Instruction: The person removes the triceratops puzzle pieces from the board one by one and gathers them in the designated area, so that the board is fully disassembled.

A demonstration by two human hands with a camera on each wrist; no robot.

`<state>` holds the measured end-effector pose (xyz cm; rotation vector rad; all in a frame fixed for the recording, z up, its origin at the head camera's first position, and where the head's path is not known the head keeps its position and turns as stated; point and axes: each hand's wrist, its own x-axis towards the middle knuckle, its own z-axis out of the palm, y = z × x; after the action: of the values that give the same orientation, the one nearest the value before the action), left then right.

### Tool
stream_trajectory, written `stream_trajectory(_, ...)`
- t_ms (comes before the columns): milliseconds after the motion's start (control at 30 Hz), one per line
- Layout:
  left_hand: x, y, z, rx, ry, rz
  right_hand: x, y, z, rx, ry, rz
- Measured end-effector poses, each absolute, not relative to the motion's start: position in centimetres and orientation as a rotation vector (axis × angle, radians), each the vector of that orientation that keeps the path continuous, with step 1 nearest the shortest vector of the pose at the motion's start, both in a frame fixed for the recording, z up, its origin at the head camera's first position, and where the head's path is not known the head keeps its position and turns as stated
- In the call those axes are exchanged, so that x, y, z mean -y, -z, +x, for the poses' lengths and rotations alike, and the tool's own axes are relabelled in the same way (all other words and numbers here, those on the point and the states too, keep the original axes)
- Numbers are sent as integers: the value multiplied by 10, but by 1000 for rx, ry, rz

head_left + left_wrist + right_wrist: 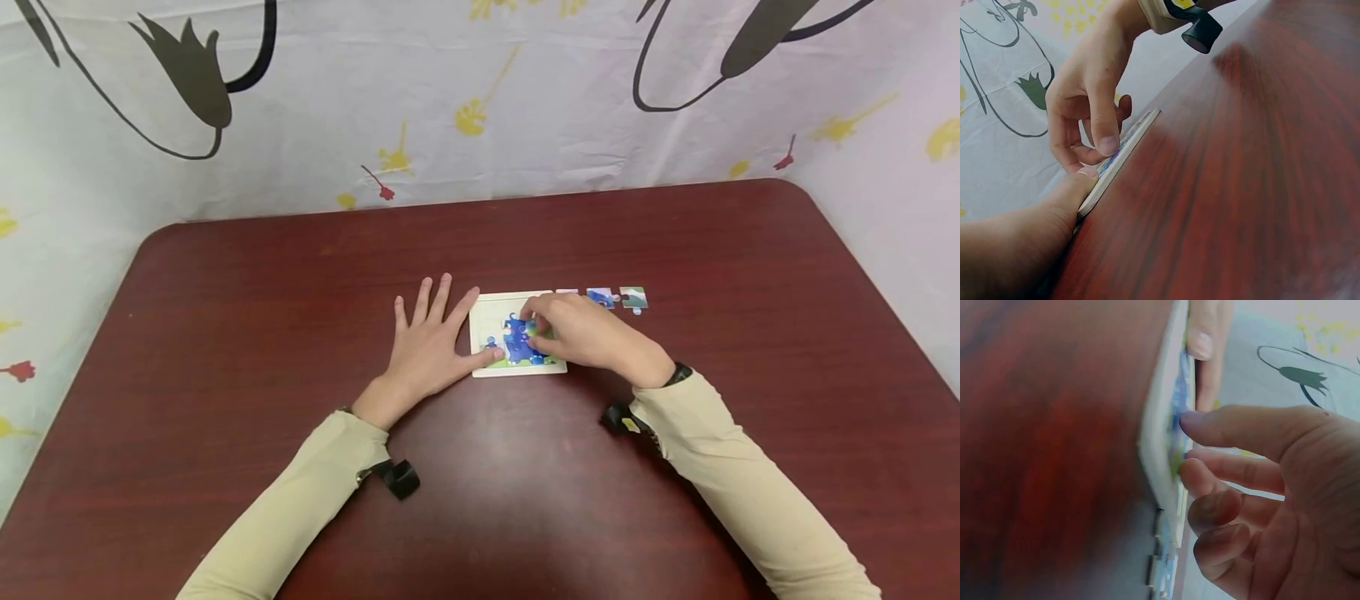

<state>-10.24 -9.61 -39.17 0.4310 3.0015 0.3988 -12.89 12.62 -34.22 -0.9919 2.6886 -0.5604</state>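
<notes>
A small jigsaw puzzle in a pale tray lies on the table, its fitted pieces showing a blue figure on green. My left hand rests flat with fingers spread at the tray's left side, its thumb lying over the lower left corner. Over the tray's right half, my right hand pinches a blue puzzle piece between thumb and index finger, right at the puzzle's surface. In the right wrist view the other fingers curl beside the tray. Part of the puzzle is hidden under this hand.
Loose puzzle pieces lie in a row beyond the right hand: a green and white one, a blue one and a pale one, partly covered. The dark red table ends at a patterned cloth behind.
</notes>
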Motion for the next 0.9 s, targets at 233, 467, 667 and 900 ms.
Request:
stream_trajectory(233,96,393,-103,-3004,-388,430,-124,344,-129,-2666,581,-959)
stream_trajectory(467,96,393,-104,-3007,-398,432,-126,345,-129,-2657,624,-999)
stream_trajectory(667,94,392,-104,-3004,-404,438,-128,345,-128,-2652,634,-984)
stream_trajectory(900,95,391,-103,-2997,-396,425,-127,345,-128,-2630,677,-983)
